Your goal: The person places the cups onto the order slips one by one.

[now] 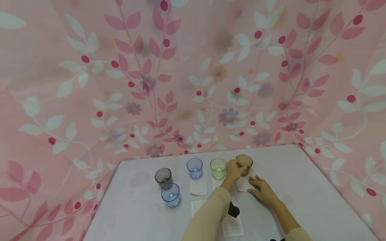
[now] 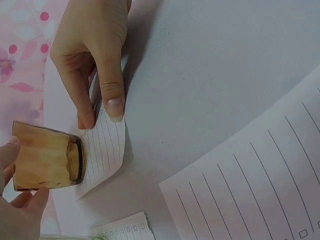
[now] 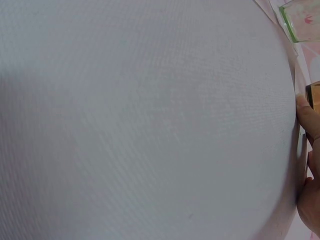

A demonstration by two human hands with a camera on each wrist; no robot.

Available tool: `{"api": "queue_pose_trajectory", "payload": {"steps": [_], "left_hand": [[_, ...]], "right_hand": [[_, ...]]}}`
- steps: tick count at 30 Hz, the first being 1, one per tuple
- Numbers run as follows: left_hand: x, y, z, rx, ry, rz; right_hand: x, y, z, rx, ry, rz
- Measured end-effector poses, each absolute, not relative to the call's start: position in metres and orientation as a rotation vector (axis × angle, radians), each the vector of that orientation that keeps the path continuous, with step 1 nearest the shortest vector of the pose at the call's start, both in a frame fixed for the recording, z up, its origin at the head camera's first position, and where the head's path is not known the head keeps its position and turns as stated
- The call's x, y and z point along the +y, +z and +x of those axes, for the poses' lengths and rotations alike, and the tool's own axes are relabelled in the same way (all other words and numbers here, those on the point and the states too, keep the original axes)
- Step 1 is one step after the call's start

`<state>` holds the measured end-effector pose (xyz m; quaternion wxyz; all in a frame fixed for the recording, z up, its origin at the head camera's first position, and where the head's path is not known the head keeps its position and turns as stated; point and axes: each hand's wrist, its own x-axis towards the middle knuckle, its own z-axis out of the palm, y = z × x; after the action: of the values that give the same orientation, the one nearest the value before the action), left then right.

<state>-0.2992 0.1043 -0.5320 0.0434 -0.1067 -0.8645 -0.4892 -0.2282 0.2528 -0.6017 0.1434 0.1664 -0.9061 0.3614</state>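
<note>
My left hand [image 1: 234, 171] holds the amber glass [image 2: 45, 157] by its side, thumb and fingers around its wall. In the left wrist view the glass's base is at a lined paper slip [image 2: 106, 150]; whether it touches the slip is unclear. My right hand [image 1: 264, 191] is at that slip's near right edge, its fingers fairly straight and spread. Thumb and a fingertip of this hand touch the slip in the left wrist view. Only part of the hand appears at the right edge of the right wrist view. Left of the amber glass stands a green glass [image 1: 218, 168].
A blue glass [image 1: 194, 167] stands behind another lined slip [image 1: 198, 186]. Further left, a grey glass [image 1: 163, 176] and a second blue glass [image 1: 171, 194] stand close together. More lined paper [image 1: 233, 228] lies under my left forearm. Pink floral cloth [image 1: 181, 83] hangs behind the white table [image 1: 135, 214].
</note>
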Motion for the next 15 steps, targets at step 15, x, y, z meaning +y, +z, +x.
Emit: {"api": "queue_pose_trajectory", "payload": {"steps": [15], "left_hand": [[0.1064, -0.5417, -0.2981, -2.642, -1.625, -0.197]], "right_hand": [[0.2533, -0.6031, -0.229, -2.644, 1.001, 0.498]]}}
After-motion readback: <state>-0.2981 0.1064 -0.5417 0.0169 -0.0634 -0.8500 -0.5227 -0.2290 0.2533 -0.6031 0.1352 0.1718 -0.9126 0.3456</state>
